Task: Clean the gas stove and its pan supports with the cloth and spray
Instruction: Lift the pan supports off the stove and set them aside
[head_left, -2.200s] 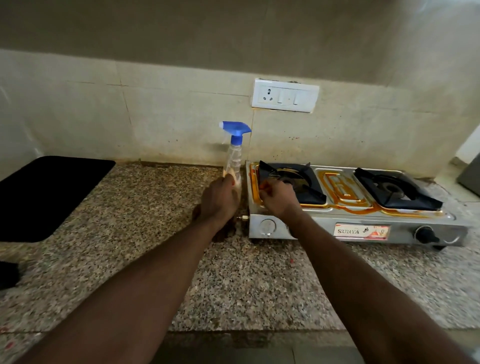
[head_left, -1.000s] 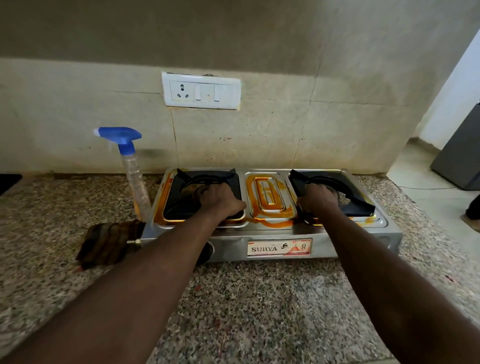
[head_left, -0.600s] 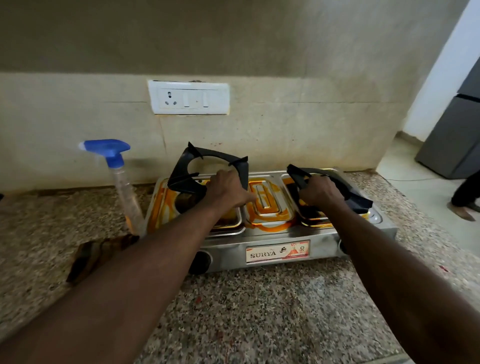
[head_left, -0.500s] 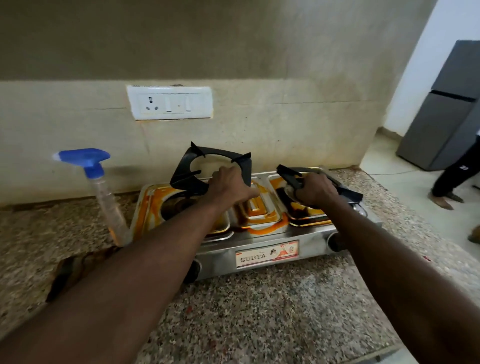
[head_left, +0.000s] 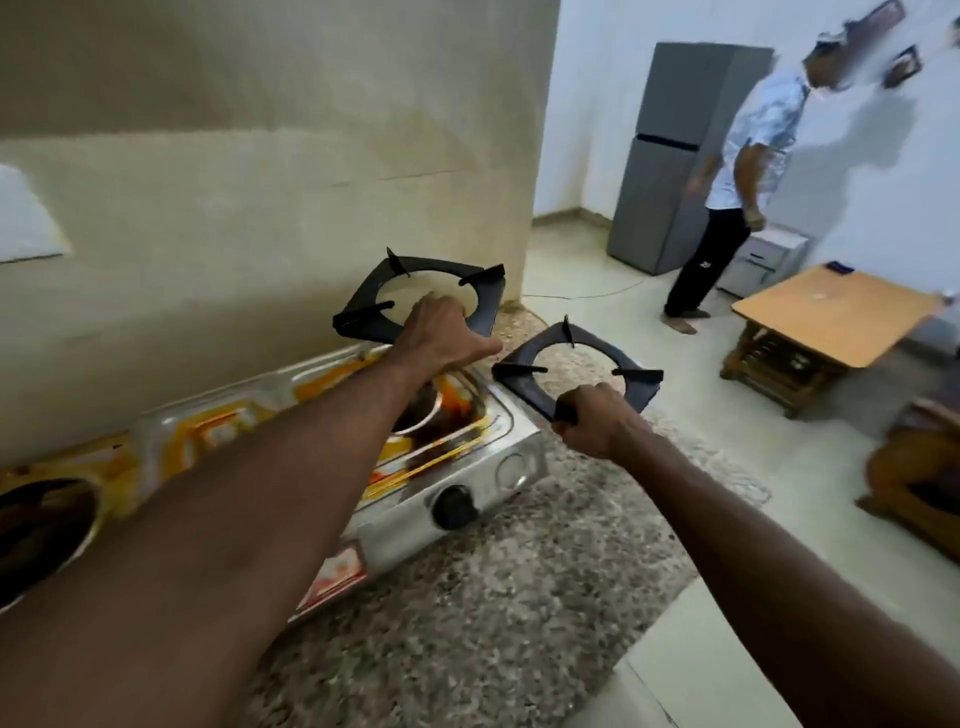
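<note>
the left hand (head_left: 441, 332) is closed over the near edge of one black pan support (head_left: 415, 301), holding it lifted in the air above the gas stove (head_left: 467, 457), over the stove's right burner. the right hand (head_left: 597, 421) is clenched in a fist around the near corner of a second pan support (head_left: 576, 371), which hangs clear of the stove, just past its right end and over the speckled granite desk (head_left: 493, 597). both supports are tilted, prongs pointing inward, and they do not touch each other.

the stove sits on the desk against the tiled wall, its steel top streaked with orange residue; both burner wells are bare, the left one at the frame's left edge. a black knob (head_left: 453, 513) shows on the stove's front, below the right burner. beyond the stove's right end, past the end of the wall, a person (head_left: 727, 182) stands by a grey fridge (head_left: 670, 156), with a wooden table (head_left: 826, 317) nearby. the picture is blurred.
</note>
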